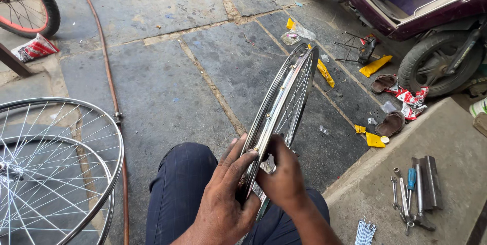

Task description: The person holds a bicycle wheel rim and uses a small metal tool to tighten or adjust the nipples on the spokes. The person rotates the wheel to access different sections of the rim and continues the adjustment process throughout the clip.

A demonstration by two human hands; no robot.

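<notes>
A shiny metal bicycle wheel rim point(284, 98) with thin spokes stands on edge in front of me, its near part resting between my knees. My left hand point(223, 194) wraps the near edge of the rim from the left. My right hand point(281, 176) pinches the rim from the right, fingertips pressed at a spoke hole. My legs in dark blue trousers point(180, 189) sit below the hands.
Two spoked wheels point(50, 169) lie stacked at the left. A brown hose point(109, 82) runs across the stone floor. Tools point(416, 189) and a bundle of spokes point(364, 232) lie on a concrete step at right. A maroon scooter point(421, 16), sandals point(390, 123) and wrappers lie beyond.
</notes>
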